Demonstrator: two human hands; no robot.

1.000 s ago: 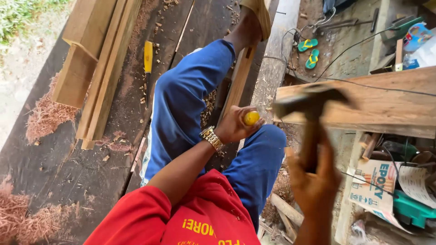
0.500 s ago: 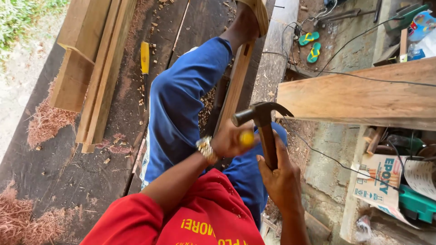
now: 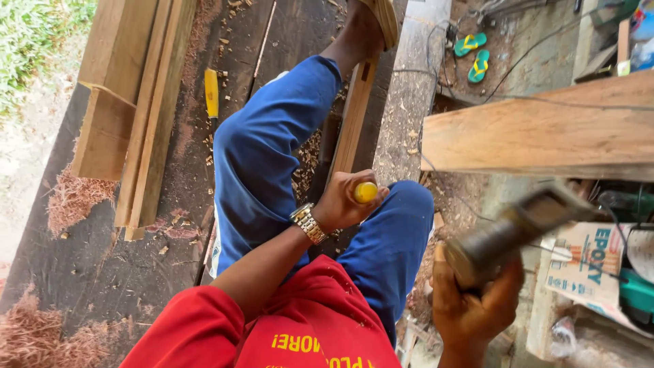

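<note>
Gripping chisel (image 3: 365,192) — hammer (image 3: 518,228) raised right.

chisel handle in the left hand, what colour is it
Yellow: the rounded handle end shows above the left hand in the head view.

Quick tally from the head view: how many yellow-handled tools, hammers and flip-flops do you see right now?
Yellow-handled tools: 2, one in the left hand, one lying on the floor
Hammers: 1, blurred, in the right hand
Flip-flops: 2
Total: 5
</note>
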